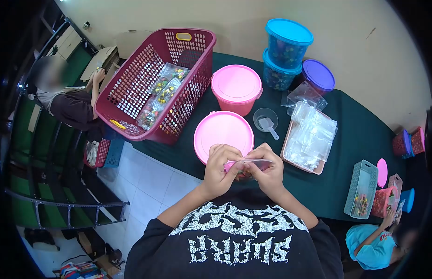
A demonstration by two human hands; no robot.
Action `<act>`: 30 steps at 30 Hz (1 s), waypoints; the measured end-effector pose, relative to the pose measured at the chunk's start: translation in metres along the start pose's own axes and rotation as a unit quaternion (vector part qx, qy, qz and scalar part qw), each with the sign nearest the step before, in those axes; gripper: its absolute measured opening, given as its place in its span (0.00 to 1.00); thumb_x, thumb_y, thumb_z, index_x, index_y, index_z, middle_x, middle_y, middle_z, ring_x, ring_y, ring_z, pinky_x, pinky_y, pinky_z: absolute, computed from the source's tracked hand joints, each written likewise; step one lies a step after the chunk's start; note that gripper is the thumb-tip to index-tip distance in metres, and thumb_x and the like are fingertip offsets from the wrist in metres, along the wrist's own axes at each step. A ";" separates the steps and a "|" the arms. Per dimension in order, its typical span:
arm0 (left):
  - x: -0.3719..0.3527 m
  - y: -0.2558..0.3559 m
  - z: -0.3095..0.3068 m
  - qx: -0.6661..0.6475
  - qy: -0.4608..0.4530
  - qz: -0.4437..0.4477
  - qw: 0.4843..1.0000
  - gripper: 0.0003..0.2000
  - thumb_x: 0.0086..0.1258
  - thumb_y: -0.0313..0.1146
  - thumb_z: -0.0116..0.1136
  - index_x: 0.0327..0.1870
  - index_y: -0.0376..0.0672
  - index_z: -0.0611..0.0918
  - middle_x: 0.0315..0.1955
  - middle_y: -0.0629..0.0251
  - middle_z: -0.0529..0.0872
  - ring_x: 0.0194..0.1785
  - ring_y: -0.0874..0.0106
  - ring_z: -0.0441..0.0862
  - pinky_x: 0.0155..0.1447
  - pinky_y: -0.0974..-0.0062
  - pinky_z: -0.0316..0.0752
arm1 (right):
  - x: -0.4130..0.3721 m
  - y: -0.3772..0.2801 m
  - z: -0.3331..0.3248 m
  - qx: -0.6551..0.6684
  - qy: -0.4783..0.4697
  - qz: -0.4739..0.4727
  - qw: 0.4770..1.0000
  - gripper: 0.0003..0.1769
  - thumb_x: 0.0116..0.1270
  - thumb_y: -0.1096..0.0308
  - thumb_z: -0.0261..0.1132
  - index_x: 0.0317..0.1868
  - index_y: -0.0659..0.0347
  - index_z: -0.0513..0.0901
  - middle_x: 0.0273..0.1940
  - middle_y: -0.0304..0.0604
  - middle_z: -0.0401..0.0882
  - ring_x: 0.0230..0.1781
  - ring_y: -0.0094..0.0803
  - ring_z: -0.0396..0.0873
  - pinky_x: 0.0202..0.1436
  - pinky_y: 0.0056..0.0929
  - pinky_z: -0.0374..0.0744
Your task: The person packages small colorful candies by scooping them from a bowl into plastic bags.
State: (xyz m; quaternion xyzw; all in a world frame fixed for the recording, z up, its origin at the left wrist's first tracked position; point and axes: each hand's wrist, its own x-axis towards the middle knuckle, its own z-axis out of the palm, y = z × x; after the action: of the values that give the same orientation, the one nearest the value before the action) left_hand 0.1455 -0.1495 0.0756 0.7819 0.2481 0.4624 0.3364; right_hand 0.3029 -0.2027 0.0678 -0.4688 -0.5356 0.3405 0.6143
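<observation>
My left hand (221, 171) and my right hand (267, 171) pinch the top edge of a small clear plastic bag (260, 162) in front of my chest. The bag's lower part and contents are mostly hidden by my fingers. Just beyond my hands stands a tub with a pink lid (224, 135), and behind it another pink-lidded tub (237, 83). A clear bowl (265, 118) with a white scoop (270, 128) lies to the right. Farther right, a pink tray (285, 148) holds a pile of empty clear bags (311, 135).
A maroon basket (188, 88) holds filled bags (165, 93) at the left. Blue-lidded tubs (288, 44) and a purple-lidded tub (318, 76) stand at the back. Two other people sit at far left and lower right, the latter near a green basket (363, 186).
</observation>
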 end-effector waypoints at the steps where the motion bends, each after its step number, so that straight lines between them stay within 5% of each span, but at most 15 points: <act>1: 0.000 0.000 0.000 0.000 0.000 0.000 1.000 0.05 0.67 0.34 0.59 0.35 0.43 0.79 0.33 0.65 0.82 0.39 0.66 0.78 0.54 0.67 0.61 | 0.000 0.002 0.000 0.006 0.003 -0.012 1.000 0.08 0.54 0.75 0.72 0.35 0.64 0.84 0.34 0.41 0.80 0.37 0.28 0.75 0.42 0.25 0.73; 9: 0.004 -0.001 -0.001 0.100 -0.002 0.070 0.992 0.04 0.67 0.34 0.58 0.35 0.45 0.79 0.32 0.67 0.81 0.38 0.67 0.77 0.53 0.63 0.59 | 0.002 0.003 -0.003 0.030 -0.007 -0.023 0.999 0.06 0.55 0.77 0.70 0.35 0.64 0.84 0.35 0.40 0.81 0.39 0.28 0.74 0.44 0.26 0.73; 17: 0.003 -0.001 -0.001 0.110 0.000 0.075 0.991 0.04 0.66 0.34 0.59 0.34 0.45 0.79 0.32 0.68 0.81 0.38 0.68 0.76 0.55 0.62 0.58 | -0.001 0.010 -0.001 0.123 -0.007 -0.007 0.992 0.03 0.60 0.79 0.67 0.35 0.67 0.82 0.37 0.43 0.79 0.36 0.24 0.77 0.35 0.20 0.78; 30: 0.001 0.001 0.002 0.105 -0.007 0.068 0.992 0.03 0.65 0.33 0.59 0.34 0.46 0.80 0.32 0.69 0.81 0.38 0.69 0.76 0.56 0.63 0.58 | -0.001 0.002 -0.002 0.154 0.000 0.043 0.987 0.04 0.58 0.79 0.69 0.34 0.67 0.83 0.35 0.41 0.77 0.34 0.23 0.77 0.35 0.20 0.78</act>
State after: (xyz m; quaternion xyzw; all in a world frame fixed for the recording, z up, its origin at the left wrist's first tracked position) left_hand 0.1479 -0.1500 0.0769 0.8312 0.2390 0.4504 0.2217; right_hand 0.3052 -0.2036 0.0652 -0.3916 -0.4561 0.4452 0.6636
